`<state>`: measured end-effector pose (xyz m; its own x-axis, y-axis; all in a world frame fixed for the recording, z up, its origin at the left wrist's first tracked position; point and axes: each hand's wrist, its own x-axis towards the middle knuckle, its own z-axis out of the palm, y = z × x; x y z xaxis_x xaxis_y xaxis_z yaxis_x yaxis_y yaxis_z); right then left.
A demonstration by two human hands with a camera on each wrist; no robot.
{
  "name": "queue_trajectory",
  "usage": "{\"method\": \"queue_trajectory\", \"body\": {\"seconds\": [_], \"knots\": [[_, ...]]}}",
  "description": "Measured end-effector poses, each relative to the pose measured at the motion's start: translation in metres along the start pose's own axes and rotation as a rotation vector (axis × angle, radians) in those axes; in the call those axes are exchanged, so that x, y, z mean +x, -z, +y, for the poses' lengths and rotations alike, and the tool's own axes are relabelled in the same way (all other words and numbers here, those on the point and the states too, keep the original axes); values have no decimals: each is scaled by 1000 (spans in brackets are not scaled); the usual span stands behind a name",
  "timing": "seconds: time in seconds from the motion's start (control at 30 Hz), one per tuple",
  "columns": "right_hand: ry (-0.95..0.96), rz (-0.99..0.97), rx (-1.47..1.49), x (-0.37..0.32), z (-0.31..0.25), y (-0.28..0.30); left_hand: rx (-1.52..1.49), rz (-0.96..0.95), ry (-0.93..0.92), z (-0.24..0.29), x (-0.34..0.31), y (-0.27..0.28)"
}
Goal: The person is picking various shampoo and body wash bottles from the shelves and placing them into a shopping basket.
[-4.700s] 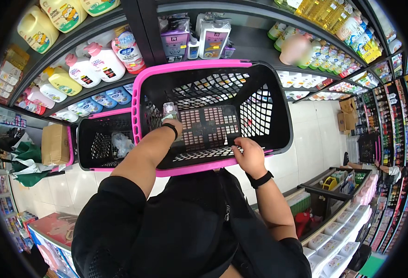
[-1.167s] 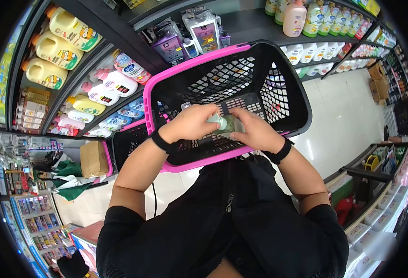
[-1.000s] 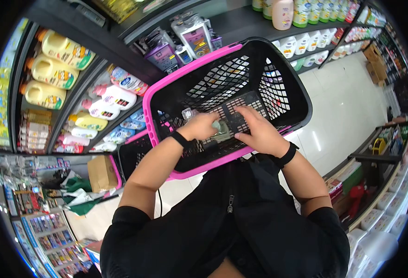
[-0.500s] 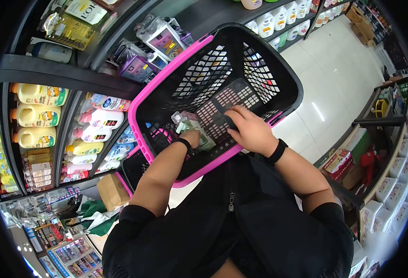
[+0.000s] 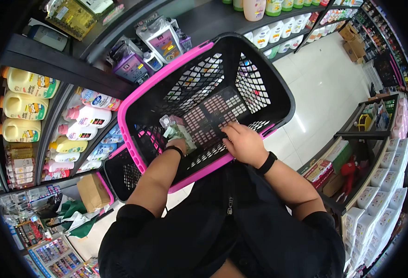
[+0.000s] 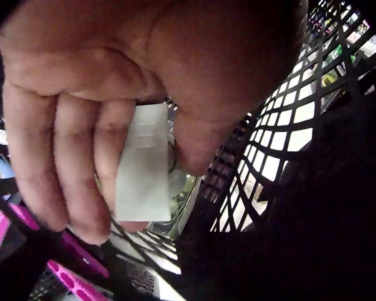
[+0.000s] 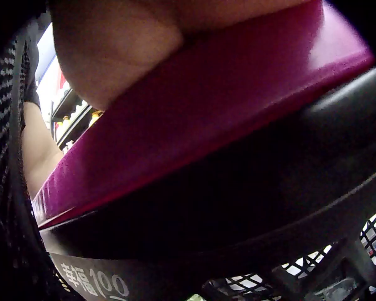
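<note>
Deep in the left end of a black plastic shopping basket [image 5: 167,66] with a pink rim is my left hand [image 5: 177,143]. It holds a clear greenish bottle [image 5: 191,142] by its pale cap [image 6: 144,169], thumb on one side and fingers on the other in the left wrist view. Right beside this bottle is a pinkish bottle with a clear cap [image 5: 166,121]. My right hand [image 5: 243,144] lies across the near rim with nothing in it, its fingers reaching inward over the basket. In the right wrist view, its palm is close over the pink rim.
A second pink-rimmed black basket [image 5: 120,178] stands to the left, near a cardboard box [image 5: 92,192]. Shelves ahead carry detergent jugs [image 5: 32,83] and purple boxed sets [image 5: 132,68]. White tubs [image 5: 385,199] are stacked on the right. Tiled floor [image 5: 320,106] runs along the far right.
My right hand has let go of the greenish bottle and drawn back to the near rim. My left hand has lowered the bottle into the basket's left end. The head view has turned.
</note>
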<state>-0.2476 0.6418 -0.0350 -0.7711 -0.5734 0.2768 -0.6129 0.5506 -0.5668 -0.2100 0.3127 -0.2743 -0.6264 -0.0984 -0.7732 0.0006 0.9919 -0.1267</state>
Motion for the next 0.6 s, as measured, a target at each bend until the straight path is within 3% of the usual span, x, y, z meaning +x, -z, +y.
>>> {"method": "queue_trajectory", "body": {"seconds": [0.17, 0.23, 0.27, 0.37, 0.5, 0.57, 0.6], "knots": [[13, -25, 16, 0, 0, 3, 256, -68, -23, 17, -10, 14], [-18, -68, -12, -1, -3, 5, 162, -60, 55, 16, -4, 2], [-7, -72, 1, -2, -2, 4, 124, -53, 11, 4, 26, -25], [39, -99, 49, -3, 3, 7, 191, -117, 14, 13, 3, 4], [227, -269, 359, 7, 26, 23, 175, -62, -77, -2, 13, -7], [61, -500, 500, 24, 35, 58, -6, 19, -6, -4, 0, -7], [83, -476, 472, 34, 48, 71, 42, -1, 9, 0, -3, -5]]}}
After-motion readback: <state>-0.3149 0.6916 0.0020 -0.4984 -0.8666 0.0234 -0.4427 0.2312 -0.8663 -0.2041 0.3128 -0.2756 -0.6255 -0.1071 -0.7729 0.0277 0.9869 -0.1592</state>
